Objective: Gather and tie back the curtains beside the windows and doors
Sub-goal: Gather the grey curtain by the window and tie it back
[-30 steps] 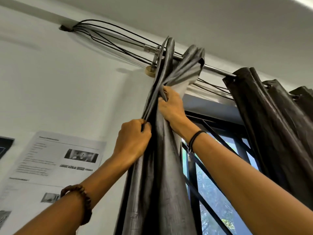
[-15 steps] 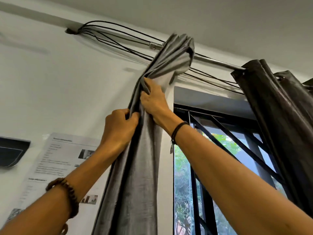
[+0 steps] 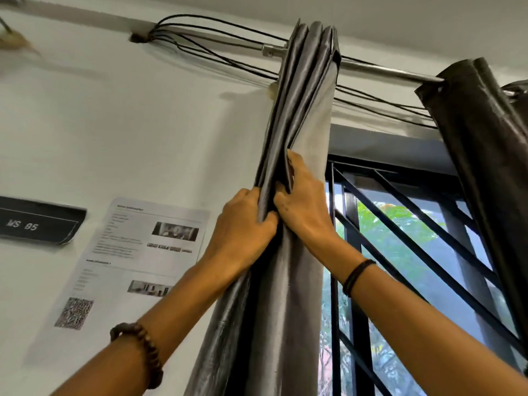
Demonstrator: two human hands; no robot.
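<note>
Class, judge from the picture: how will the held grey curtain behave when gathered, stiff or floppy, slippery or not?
Probably floppy: the grey curtain hangs in long soft folds and bunches where the left hand and right hand grip it. Its sheen suggests a smooth, perhaps slippery face. Hung on the rod, it likely slides sideways easily.

Both arms are stretching upward side by side. The left hand (image 3: 244,224) is clenching gathered folds of the curtain (image 3: 303,110), knuckles outward, while the right hand (image 3: 304,205) is gripping the fabric just beside it, fingers curled.
</note>
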